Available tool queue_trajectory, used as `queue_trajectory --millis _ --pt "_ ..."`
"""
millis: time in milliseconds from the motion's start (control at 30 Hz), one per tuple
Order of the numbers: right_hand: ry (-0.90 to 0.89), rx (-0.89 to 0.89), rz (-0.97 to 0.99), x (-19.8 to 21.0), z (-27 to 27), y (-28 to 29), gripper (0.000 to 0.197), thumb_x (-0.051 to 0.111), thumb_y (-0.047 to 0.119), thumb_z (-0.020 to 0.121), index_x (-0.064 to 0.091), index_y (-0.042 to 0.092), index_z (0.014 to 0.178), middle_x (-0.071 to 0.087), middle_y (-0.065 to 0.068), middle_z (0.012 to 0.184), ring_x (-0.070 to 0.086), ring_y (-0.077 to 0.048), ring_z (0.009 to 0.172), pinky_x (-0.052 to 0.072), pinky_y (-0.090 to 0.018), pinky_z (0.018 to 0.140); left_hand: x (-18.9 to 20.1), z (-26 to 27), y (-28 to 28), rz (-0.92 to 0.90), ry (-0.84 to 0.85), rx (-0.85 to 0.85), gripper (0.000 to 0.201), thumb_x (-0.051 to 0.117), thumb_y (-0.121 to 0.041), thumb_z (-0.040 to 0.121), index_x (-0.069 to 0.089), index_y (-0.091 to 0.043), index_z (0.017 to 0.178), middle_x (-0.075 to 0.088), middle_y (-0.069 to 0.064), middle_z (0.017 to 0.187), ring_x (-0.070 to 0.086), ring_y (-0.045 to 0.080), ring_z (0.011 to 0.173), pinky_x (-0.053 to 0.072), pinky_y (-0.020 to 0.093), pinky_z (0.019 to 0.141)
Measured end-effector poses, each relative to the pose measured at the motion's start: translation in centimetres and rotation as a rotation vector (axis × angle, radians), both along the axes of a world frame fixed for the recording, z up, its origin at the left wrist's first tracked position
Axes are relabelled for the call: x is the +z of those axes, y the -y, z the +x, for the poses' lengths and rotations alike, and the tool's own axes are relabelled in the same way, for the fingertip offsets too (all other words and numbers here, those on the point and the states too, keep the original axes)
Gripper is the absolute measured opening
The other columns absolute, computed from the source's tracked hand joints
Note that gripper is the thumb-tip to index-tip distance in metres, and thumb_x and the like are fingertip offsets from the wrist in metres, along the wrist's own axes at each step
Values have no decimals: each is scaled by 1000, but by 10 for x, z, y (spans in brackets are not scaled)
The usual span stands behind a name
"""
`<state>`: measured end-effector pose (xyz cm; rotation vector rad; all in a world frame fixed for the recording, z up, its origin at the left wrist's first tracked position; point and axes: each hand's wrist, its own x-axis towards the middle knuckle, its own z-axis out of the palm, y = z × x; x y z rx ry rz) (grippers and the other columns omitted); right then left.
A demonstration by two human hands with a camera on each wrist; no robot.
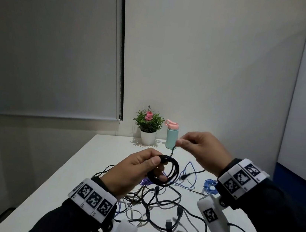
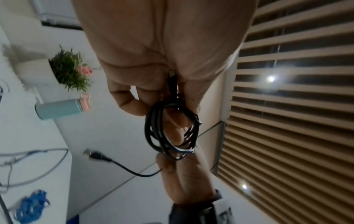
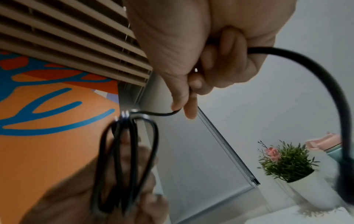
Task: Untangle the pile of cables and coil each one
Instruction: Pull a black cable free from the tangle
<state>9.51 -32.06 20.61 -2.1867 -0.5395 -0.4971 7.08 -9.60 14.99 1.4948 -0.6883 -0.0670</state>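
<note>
My left hand [image 1: 157, 170] grips a black cable wound into a coil [image 1: 170, 169] above the table, thumb on top and fingers through the loops. The same coil [image 2: 168, 133] fills the left wrist view. My right hand [image 1: 180, 143] pinches that cable's free stretch [image 3: 162, 114] just above the coil. The tail runs through the right palm and hangs down to a plug [image 1: 185, 176]. A tangled pile of black and grey cables [image 1: 156, 200] lies on the white table [image 1: 74, 173] under both hands.
A bundled blue cable [image 1: 209, 185] lies on the table at the right, under my right wrist. A potted plant [image 1: 148, 124] and a mint bottle with a pink lid [image 1: 172, 136] stand at the far edge by the wall. A window blind hangs at the left.
</note>
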Motion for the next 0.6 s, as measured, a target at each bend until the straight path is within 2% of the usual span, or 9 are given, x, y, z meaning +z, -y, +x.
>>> queue_trajectory --millis 67,133,200,267,333,400,433,500,600 --pt "-39 23 -50 -9 0 -6 24 68 38 89 75 16 84 68 0 71 53 -5 65 41 -22 62 -1 -4 6 -38 -28 -39 20 56 -22 94 65 -7 104 72 6 87 70 20 89 54 32 84" --pt "-40 29 -54 -14 0 -9 22 69 38 89 74 19 79 62 10 63 50 1 58 38 -16 57 -3 -6 7 -46 -45 -36 16 61 -21 91 68 -12 102 74 12 93 69 26 99 49 37 89" --pt "-34 20 -63 -14 2 -8 20 71 38 88 74 21 78 61 13 59 50 5 54 36 -12 54 -5 -10 5 -31 -70 -85 14 64 -17 90 68 -11 102 74 14 98 69 31 103 49 36 91" --pt "-27 8 -135 -13 2 -8 19 72 39 86 76 22 82 63 15 62 54 6 57 37 -11 55 -5 -14 5 -15 -114 -183 15 63 -8 91 61 -4 105 72 16 101 69 34 104 52 39 93" --pt "-15 -8 -216 -13 3 -9 19 72 40 86 76 22 85 66 12 68 57 3 63 39 -14 58 -2 -17 11 -20 -178 -189 10 57 0 89 57 -5 98 68 13 92 69 31 91 54 40 85" --pt "-14 -28 -249 -14 3 -9 21 71 42 87 76 22 85 68 7 71 59 -6 67 41 -20 60 3 -18 19 -41 -186 -64 12 49 -3 85 54 -12 81 55 7 75 56 20 66 45 34 65" --pt "-23 -31 -246 -14 2 -8 22 70 42 87 75 21 85 67 6 71 59 -8 68 42 -22 61 5 -19 22 -30 -144 12 13 47 -9 87 51 -15 76 50 3 70 46 16 60 38 32 60" --pt "-63 -26 -247 -16 2 -7 24 69 43 88 74 21 84 66 8 71 58 -6 68 41 -21 61 9 -21 26 47 -48 134 17 44 -25 90 46 -19 74 47 -7 63 39 12 58 32 30 58" --pt "-123 -13 -292 -20 -2 -6 23 66 45 89 73 25 80 64 11 68 53 3 64 36 -14 57 10 -20 26 224 134 333 21 40 -40 86 44 -20 81 49 -15 63 43 11 60 41 32 62"
